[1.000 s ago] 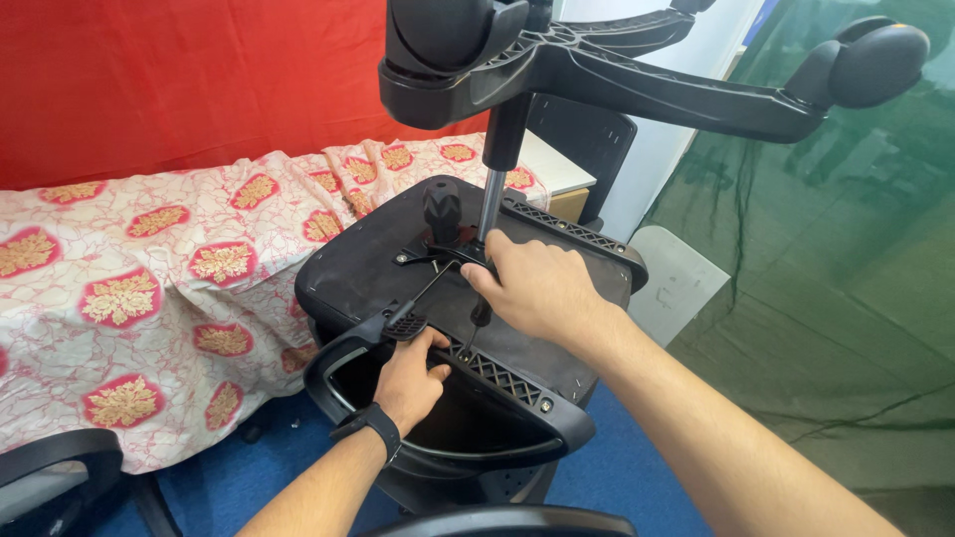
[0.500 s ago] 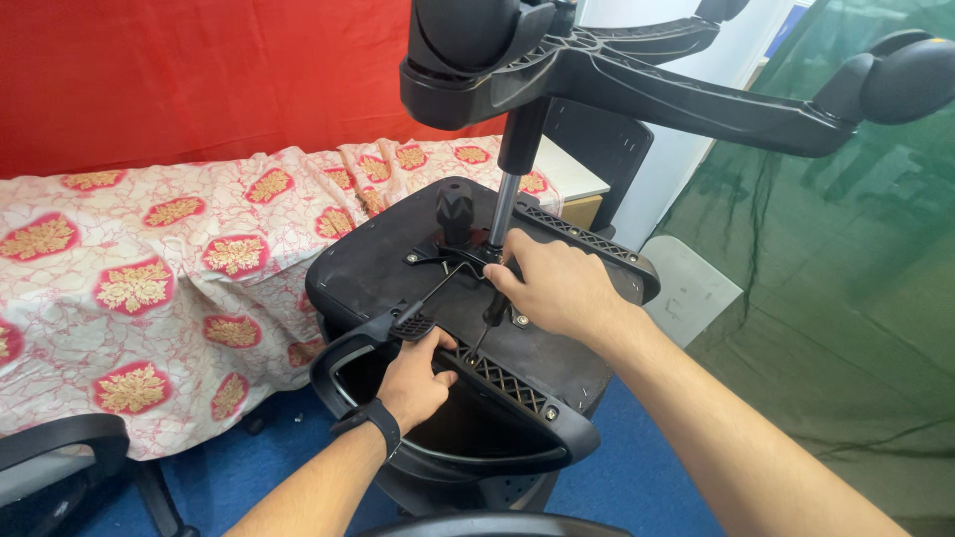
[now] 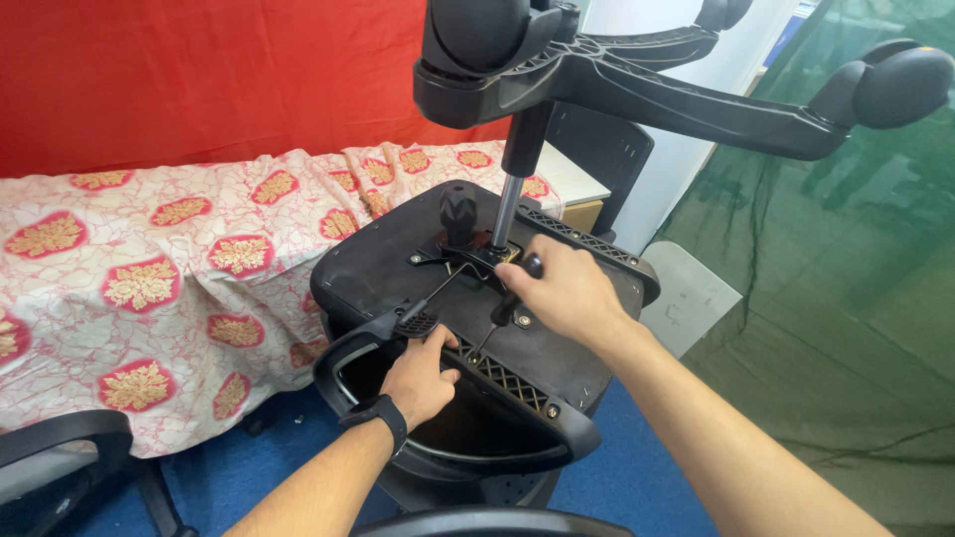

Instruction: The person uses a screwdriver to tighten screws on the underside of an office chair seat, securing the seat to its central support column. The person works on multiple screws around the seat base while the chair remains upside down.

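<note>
1. I'm looking down at one office chair (image 3: 468, 298) turned upside down, its seat underside facing up beside the bed (image 3: 149, 268), which has one floral cover over it.
2. One metal post (image 3: 509, 204) rises from the middle of the seat, and one star-shaped wheel base (image 3: 637, 85) sits on top of it; I count two wheels in view, the near one (image 3: 473, 30) and one at far right (image 3: 903, 85), with a third barely showing at the top edge.
3. My right hand (image 3: 562, 293) is curled shut around a dark-handled tool (image 3: 517, 293), its tip down on the seat plate just beside the post.
4. My left hand (image 3: 418, 378) has its fingers wrapped round the black armrest loop (image 3: 368, 343) at the near edge, with one black watch (image 3: 383, 413) on the wrist.
5. One black knob (image 3: 458, 214) stands upright left of the post, and one thin lever (image 3: 438, 288) runs from the mechanism towards my left hand.
6. A second chair shows as an armrest (image 3: 60, 438) at lower left.
7. Against half a second back: both grips are the same, the right hand has slid slightly along the plate, and my view has shifted so the chair sits further right.
</note>
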